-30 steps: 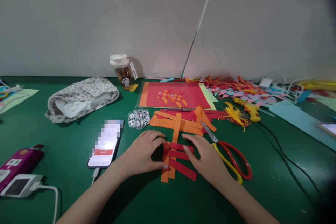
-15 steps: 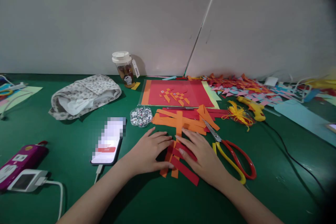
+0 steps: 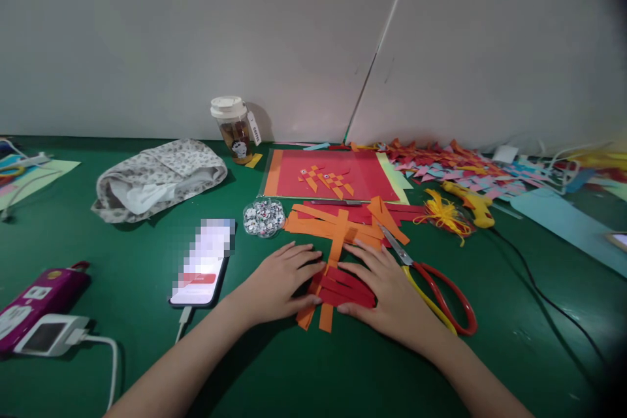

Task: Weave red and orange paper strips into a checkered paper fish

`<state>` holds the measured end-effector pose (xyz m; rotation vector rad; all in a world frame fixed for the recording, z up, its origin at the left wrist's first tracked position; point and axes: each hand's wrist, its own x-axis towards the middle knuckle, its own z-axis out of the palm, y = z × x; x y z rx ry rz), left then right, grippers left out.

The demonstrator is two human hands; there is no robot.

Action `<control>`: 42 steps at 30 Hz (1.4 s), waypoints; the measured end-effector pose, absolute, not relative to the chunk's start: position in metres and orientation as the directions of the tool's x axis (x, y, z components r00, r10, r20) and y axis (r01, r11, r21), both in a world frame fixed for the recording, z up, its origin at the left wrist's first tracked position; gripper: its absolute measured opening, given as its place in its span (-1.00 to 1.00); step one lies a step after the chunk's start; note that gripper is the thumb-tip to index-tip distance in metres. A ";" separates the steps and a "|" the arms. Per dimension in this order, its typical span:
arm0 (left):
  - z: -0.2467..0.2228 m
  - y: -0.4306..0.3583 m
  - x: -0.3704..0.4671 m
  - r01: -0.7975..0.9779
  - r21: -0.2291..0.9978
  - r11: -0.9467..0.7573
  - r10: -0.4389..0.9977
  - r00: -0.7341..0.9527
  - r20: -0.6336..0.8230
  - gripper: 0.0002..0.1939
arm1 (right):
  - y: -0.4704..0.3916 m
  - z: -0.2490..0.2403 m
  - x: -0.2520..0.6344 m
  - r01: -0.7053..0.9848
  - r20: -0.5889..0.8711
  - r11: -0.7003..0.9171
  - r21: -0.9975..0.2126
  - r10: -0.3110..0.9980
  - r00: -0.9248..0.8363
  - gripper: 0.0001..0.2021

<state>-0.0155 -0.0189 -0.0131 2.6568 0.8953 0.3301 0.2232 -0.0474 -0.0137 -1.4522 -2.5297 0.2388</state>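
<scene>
Red paper strips (image 3: 345, 289) lie woven across orange paper strips (image 3: 337, 249) on the table between my hands. My left hand (image 3: 281, 277) steadies the left ends of the weave between thumb and index finger, its other fingers stretched forward. On the right, my right hand (image 3: 386, 284) gathers the red strips between its thumb and spread fingers. Their right ends bunch near its palm. Below the hands, two orange ends stick out towards me. Scissors (image 3: 443, 297) with red and yellow handles lie beside my right hand, blades pointing at loose orange strips (image 3: 313, 225).
Behind the strips lies a red sheet (image 3: 289, 176) with two small woven paper fish (image 3: 336, 179). A bag of googly eyes (image 3: 264, 217), a phone (image 3: 200, 274) and a cup (image 3: 232, 130) stand left. Yellow string (image 3: 443, 212), a glue gun (image 3: 470, 202) and paper scraps (image 3: 450, 160) lie right.
The lowest red strip has swung up against the other red strips. My right thumb has come down below them. The long orange strip now leans to the right at its top.
</scene>
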 end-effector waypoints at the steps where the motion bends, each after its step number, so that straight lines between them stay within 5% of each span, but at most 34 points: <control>1: -0.013 -0.019 -0.015 0.551 0.363 -0.751 0.623 0.774 0.116 -0.49 | -0.047 -0.014 0.225 0.828 0.112 0.506 -0.242 0.862 -0.494 -0.48; 13: -0.006 -0.023 -0.012 0.507 0.301 -0.808 0.566 0.809 0.158 -0.58 | -0.046 -0.019 0.237 0.821 0.162 0.529 -0.215 0.848 -0.504 -0.49; 21: -0.014 -0.024 -0.010 0.491 0.310 -0.814 0.552 0.819 0.154 -0.62 | -0.044 -0.014 0.234 0.862 0.269 0.433 -0.264 0.891 -0.366 -0.75; 42: -0.011 -0.029 0.001 0.576 0.170 -0.800 0.598 0.789 0.140 -0.66 | -0.028 -0.023 0.234 0.905 0.229 0.300 -0.301 0.944 -0.237 -0.80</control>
